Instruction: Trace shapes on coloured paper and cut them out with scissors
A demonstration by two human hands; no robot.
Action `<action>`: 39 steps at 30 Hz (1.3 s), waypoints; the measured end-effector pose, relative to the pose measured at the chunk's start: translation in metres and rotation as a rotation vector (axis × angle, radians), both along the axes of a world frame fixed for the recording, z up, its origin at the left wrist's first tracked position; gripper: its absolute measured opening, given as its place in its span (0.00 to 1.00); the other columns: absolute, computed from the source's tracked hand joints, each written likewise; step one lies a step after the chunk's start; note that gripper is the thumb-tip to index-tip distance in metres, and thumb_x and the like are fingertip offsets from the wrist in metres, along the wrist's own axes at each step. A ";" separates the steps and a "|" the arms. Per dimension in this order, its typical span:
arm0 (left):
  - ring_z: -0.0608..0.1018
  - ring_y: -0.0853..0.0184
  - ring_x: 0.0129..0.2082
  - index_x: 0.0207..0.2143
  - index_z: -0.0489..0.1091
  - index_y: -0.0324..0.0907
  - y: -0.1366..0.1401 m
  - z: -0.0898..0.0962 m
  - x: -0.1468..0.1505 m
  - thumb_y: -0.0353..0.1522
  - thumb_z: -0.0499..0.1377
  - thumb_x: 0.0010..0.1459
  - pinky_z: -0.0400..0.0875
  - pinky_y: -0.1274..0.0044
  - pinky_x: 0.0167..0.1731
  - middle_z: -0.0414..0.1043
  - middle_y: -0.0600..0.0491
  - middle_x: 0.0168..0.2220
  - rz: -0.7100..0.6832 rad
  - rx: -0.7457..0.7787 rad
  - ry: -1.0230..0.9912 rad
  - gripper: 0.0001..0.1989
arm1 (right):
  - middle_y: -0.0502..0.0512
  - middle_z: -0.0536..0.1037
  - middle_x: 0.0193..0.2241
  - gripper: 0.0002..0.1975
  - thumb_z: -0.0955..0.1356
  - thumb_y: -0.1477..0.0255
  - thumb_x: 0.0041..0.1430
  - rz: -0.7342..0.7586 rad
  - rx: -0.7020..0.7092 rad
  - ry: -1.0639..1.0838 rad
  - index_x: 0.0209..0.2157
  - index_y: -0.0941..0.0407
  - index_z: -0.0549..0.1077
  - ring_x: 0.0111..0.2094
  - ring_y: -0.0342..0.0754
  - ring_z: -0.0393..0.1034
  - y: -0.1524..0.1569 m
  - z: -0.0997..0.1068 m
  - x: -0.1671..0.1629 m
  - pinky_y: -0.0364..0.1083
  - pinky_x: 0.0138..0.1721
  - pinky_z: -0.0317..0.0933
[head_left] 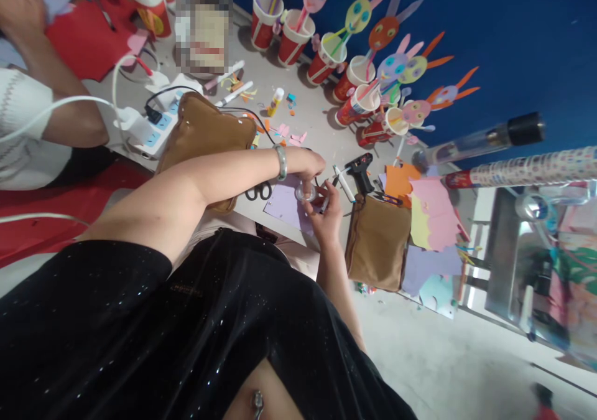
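My left hand (311,163), with a bangle on its wrist, bends over a small clear round container (304,192). Its fingers are curled, one pointing down into the container; whether they pinch anything is hidden. My right hand (329,208) grips the container's side between thumb and fingers. A slim dark-and-white thing, perhaps a pen, shows by its fingers, too small to tell. Lilac paper (285,205) lies beneath both hands on the table edge. Black-handled scissors (258,191) rest left of it. To the right are a white marker (344,184) and a black glue gun (360,172).
Brown cushions (208,127) (380,242) flank the work spot. Red paper cups (295,37) with rabbit-faced spoons line the blue wall. Paper scraps, a glue stick (275,101) and a power strip (163,127) lie about. Another person's arm (60,90) is at left; coloured paper (433,214) at right.
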State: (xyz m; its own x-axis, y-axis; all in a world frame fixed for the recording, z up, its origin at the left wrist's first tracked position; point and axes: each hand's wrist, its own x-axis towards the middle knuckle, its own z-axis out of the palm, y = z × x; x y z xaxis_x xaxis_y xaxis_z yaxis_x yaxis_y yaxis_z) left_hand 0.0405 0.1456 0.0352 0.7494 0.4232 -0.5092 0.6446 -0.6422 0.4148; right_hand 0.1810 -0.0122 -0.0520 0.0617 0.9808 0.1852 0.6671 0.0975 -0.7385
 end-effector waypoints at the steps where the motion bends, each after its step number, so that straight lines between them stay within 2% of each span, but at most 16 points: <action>1: 0.78 0.55 0.42 0.49 0.81 0.40 0.000 0.000 0.000 0.43 0.75 0.44 0.65 0.71 0.41 0.81 0.42 0.44 0.010 0.000 0.009 0.30 | 0.63 0.80 0.51 0.37 0.75 0.63 0.55 0.000 0.015 -0.004 0.65 0.53 0.64 0.37 0.50 0.77 -0.002 0.002 -0.001 0.54 0.44 0.73; 4: 0.79 0.53 0.44 0.50 0.81 0.40 0.000 -0.003 0.003 0.42 0.75 0.44 0.66 0.70 0.43 0.81 0.41 0.45 0.013 0.025 0.011 0.30 | 0.65 0.79 0.54 0.33 0.72 0.64 0.61 -0.022 0.115 -0.040 0.65 0.53 0.64 0.41 0.51 0.79 -0.011 0.012 -0.007 0.53 0.45 0.74; 7: 0.79 0.52 0.45 0.50 0.81 0.38 0.000 -0.006 0.005 0.42 0.75 0.45 0.68 0.69 0.44 0.82 0.39 0.46 -0.014 0.062 0.022 0.30 | 0.61 0.81 0.51 0.25 0.63 0.72 0.70 -0.032 0.238 -0.088 0.67 0.51 0.62 0.43 0.50 0.80 -0.026 0.024 -0.015 0.51 0.44 0.74; 11: 0.79 0.50 0.46 0.47 0.83 0.38 0.001 -0.006 0.005 0.43 0.76 0.41 0.68 0.69 0.44 0.82 0.39 0.45 -0.002 0.059 0.000 0.30 | 0.55 0.83 0.39 0.29 0.62 0.76 0.69 0.149 0.329 -0.209 0.69 0.47 0.61 0.37 0.50 0.78 -0.042 0.038 -0.026 0.51 0.41 0.72; 13: 0.79 0.50 0.46 0.45 0.83 0.39 0.000 -0.003 0.005 0.43 0.77 0.39 0.67 0.70 0.44 0.82 0.40 0.45 0.002 0.044 -0.009 0.30 | 0.56 0.81 0.37 0.27 0.63 0.77 0.68 0.218 0.317 -0.318 0.67 0.48 0.64 0.36 0.51 0.76 -0.046 0.041 -0.032 0.52 0.40 0.71; 17: 0.79 0.52 0.45 0.46 0.83 0.39 -0.001 0.002 0.004 0.44 0.77 0.39 0.67 0.71 0.42 0.82 0.41 0.46 -0.012 0.064 0.026 0.31 | 0.61 0.80 0.40 0.20 0.63 0.77 0.68 0.254 0.256 -0.439 0.59 0.54 0.72 0.39 0.52 0.75 -0.043 0.039 -0.043 0.52 0.41 0.70; 20: 0.79 0.53 0.43 0.49 0.82 0.36 -0.002 0.004 0.004 0.44 0.76 0.43 0.66 0.71 0.39 0.82 0.39 0.47 -0.047 0.086 0.052 0.32 | 0.61 0.79 0.38 0.17 0.63 0.78 0.67 0.268 0.267 -0.510 0.55 0.56 0.72 0.38 0.52 0.74 -0.038 0.034 -0.050 0.52 0.39 0.69; 23: 0.78 0.53 0.42 0.48 0.82 0.36 -0.002 0.004 0.005 0.43 0.75 0.43 0.66 0.70 0.40 0.82 0.39 0.47 -0.044 0.071 0.054 0.30 | 0.60 0.79 0.36 0.16 0.63 0.81 0.66 0.251 0.290 -0.569 0.53 0.57 0.72 0.35 0.51 0.72 -0.035 0.029 -0.053 0.51 0.37 0.67; 29: 0.79 0.50 0.44 0.44 0.83 0.36 0.000 -0.001 0.006 0.39 0.77 0.40 0.67 0.69 0.44 0.82 0.38 0.44 0.043 0.013 -0.006 0.28 | 0.60 0.78 0.36 0.16 0.62 0.81 0.66 0.202 0.265 -0.604 0.53 0.56 0.71 0.33 0.52 0.70 -0.033 0.022 -0.054 0.52 0.36 0.66; 34: 0.79 0.50 0.45 0.47 0.83 0.38 -0.002 0.001 0.006 0.44 0.76 0.41 0.67 0.69 0.44 0.82 0.39 0.44 0.010 0.045 0.025 0.31 | 0.60 0.77 0.37 0.16 0.61 0.79 0.68 0.195 0.209 -0.576 0.53 0.54 0.71 0.34 0.52 0.70 -0.031 0.018 -0.055 0.53 0.37 0.67; 39: 0.79 0.49 0.45 0.48 0.82 0.36 -0.002 0.000 0.006 0.42 0.76 0.41 0.67 0.69 0.44 0.82 0.37 0.45 0.005 0.054 0.015 0.32 | 0.61 0.77 0.36 0.14 0.61 0.79 0.68 0.166 0.132 -0.517 0.50 0.55 0.73 0.34 0.52 0.70 -0.029 0.017 -0.058 0.54 0.38 0.67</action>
